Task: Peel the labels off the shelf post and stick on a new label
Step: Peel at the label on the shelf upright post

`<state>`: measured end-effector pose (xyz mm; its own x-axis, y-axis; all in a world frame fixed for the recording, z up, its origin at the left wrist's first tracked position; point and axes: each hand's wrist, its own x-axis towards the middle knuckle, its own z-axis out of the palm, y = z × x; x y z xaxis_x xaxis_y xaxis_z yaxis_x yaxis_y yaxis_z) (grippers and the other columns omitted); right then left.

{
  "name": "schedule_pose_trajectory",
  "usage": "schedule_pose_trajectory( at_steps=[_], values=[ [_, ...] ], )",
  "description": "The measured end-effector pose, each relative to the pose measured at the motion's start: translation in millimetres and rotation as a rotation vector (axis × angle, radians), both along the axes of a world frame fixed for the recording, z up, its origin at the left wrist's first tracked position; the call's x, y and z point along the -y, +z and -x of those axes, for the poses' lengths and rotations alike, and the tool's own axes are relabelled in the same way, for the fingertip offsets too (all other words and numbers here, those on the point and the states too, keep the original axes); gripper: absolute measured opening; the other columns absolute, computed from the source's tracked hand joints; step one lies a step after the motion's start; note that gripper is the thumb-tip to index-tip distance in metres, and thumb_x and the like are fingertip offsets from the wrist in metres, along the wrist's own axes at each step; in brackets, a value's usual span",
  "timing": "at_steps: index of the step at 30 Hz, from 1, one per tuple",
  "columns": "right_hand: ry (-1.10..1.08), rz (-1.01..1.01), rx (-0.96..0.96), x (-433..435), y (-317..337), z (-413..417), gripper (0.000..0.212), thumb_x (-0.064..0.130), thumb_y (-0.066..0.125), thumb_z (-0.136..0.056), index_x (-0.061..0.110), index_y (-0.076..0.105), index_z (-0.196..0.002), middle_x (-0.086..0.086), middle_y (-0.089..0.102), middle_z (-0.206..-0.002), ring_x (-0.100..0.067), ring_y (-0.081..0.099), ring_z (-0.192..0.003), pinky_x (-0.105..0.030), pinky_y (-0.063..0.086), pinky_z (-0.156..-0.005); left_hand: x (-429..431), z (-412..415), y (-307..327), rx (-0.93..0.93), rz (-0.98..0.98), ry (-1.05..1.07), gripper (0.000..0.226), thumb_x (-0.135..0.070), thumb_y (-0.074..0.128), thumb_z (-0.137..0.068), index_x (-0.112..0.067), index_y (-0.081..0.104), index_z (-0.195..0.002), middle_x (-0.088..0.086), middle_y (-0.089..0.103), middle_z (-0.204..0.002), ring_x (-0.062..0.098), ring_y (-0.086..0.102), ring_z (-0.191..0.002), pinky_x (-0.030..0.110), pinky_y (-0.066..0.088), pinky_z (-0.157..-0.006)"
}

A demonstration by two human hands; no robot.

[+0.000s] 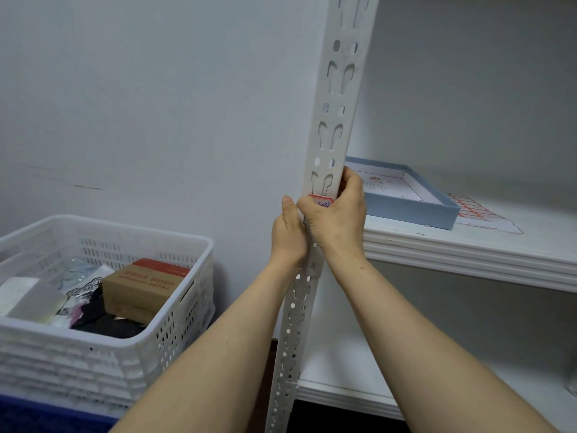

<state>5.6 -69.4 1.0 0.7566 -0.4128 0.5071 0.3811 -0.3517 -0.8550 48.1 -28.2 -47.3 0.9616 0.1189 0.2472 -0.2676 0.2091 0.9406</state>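
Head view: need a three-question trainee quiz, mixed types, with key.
1. True or false: the label sheet lies on the shelf beside the blue tray.
2. The cardboard box sits in: A the white crate, B the blue tray, C the lower shelf.
3. Fill in: the ___ hand partly covers the red-bordered label on the shelf post.
Key: 1 true; 2 A; 3 right hand.

- White perforated plastic crate (175,323) stands at lower left, near the pale wall (156,104).
- Brown cardboard box with red top band (140,289) lies inside the crate, beside dark fabric (103,323).
- Shallow light-blue cardboard tray (415,210) rests on the upper white shelf board (468,254).
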Motion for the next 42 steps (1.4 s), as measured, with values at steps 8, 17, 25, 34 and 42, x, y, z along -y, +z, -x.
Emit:
schedule_pose_trajectory(
  at_steps=[8,17,25,34,42],
  values=[
    [0.008,0.012,-0.012,2,-1,3,0.075,0.03,0.063,-0.047,0.019,0.047,-0.119,-0.006,0.06,-0.114,-0.02,0.061,-0.098,-0.037,0.052,-0.086,0,-4,-4,0.008,0.005,0.002,0.063,-0.041,0.017,-0.101,-0.021,0.067,-0.07,0.014,0.07,-0.088,0.024,0.065,-0.086,0.038,0.051,-0.089],
    [-0.002,0.021,0.009,2,-3,1,0.071,0.018,0.069,-0.055,0.013,0.048,-0.122,-0.006,0.055,-0.116,-0.022,0.056,-0.104,-0.041,0.049,-0.091,1,-2,-4,-0.007,0.027,-0.021,0.068,-0.042,0.018,-0.101,-0.021,0.067,-0.059,0.007,0.068,-0.074,0.023,0.063,-0.078,0.039,0.05,-0.086],
    [-0.018,0.095,0.007,3,-4,1,0.072,0.017,0.079,-0.06,0.015,0.045,-0.124,-0.002,0.051,-0.116,-0.019,0.053,-0.105,-0.036,0.048,-0.089,1,-5,-4,0.007,0.041,-0.038,0.063,-0.039,0.018,-0.103,-0.017,0.066,-0.068,0.002,0.066,-0.069,0.015,0.061,-0.067,0.029,0.048,-0.071],
    [-0.016,0.032,0.004,4,-3,1,0.067,0.018,0.069,-0.061,0.016,0.046,-0.124,-0.002,0.055,-0.117,-0.019,0.055,-0.105,-0.037,0.048,-0.091,2,-6,-6,0.021,0.021,-0.002,0.069,-0.039,0.019,-0.102,-0.023,0.067,-0.055,0.01,0.066,-0.075,0.02,0.06,-0.071,0.033,0.05,-0.074],
    [-0.042,0.032,0.023,1,-3,-3,0.065,0.009,0.067,-0.063,0.01,0.046,-0.125,-0.005,0.051,-0.119,-0.022,0.05,-0.111,-0.04,0.044,-0.095,2,-9,-7,0.059,-0.082,0.065,0.049,-0.03,0.025,-0.103,-0.017,0.064,-0.077,-0.002,0.064,-0.073,-0.001,0.058,-0.058,0.019,0.046,-0.062]
  ],
)
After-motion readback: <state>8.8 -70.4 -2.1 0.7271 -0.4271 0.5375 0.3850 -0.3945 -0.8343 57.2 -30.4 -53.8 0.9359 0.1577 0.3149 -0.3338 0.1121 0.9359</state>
